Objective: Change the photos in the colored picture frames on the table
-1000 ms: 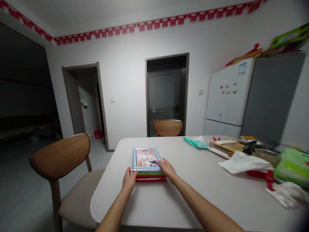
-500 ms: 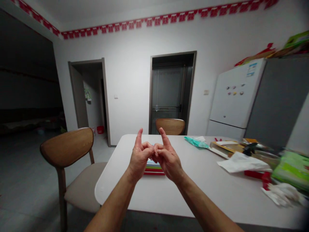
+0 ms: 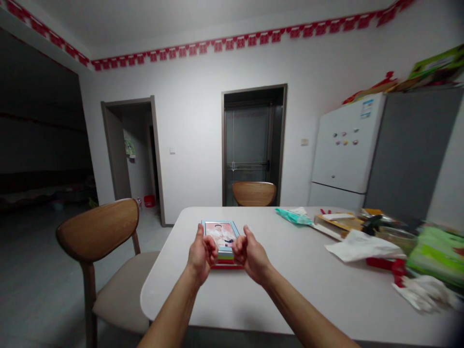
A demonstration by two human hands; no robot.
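A stack of picture frames (image 3: 222, 238) lies on the white table (image 3: 297, 285), a blue-framed photo on top and green and red edges beneath. My left hand (image 3: 200, 253) is curled into a fist with the thumb up, just left of the stack. To the right of the stack my right hand (image 3: 248, 252) makes the same thumb-up fist. Both hover over the near edge of the stack and hold nothing.
Clutter covers the table's right side: a teal bag (image 3: 293, 215), white paper (image 3: 358, 244), green packets (image 3: 437, 252), red items (image 3: 384, 263). A wooden chair (image 3: 97, 232) stands at the left, another chair (image 3: 253, 193) at the far end. A white fridge (image 3: 348, 150) stands at the right.
My hands left the frame stack, rose with forefingers pointing up, then dropped back lower and closed into thumbs-up fists on either side of the stack.
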